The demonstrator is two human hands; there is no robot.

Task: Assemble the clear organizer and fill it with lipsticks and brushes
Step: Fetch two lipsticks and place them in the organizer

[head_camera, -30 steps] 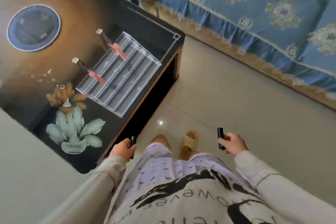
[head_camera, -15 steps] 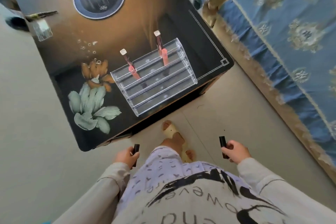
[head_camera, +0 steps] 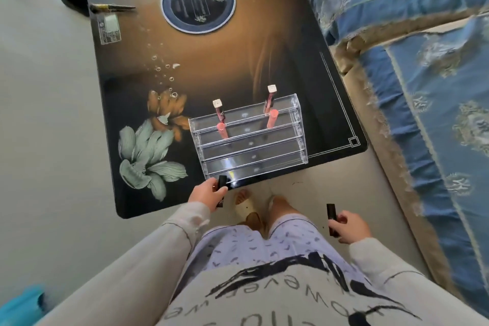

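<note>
Clear stepped organizer [head_camera: 251, 151], two pink lipsticks [head_camera: 221, 124] [head_camera: 271, 111] standing in its back rows

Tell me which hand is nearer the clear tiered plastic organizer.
Left. The left hand, gripping a black lipstick tube, is at the near-left corner of the clear tiered organizer. The right hand, gripping another black tube, hangs over the floor, farther back.

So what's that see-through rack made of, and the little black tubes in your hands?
The rack looks like clear hard plastic, probably acrylic: the tabletop shows through it and its edges glint. The black tube in the left hand and the other black tube in the right hand look like smooth dark plastic, slightly shiny; coated metal can't be ruled out.
</note>
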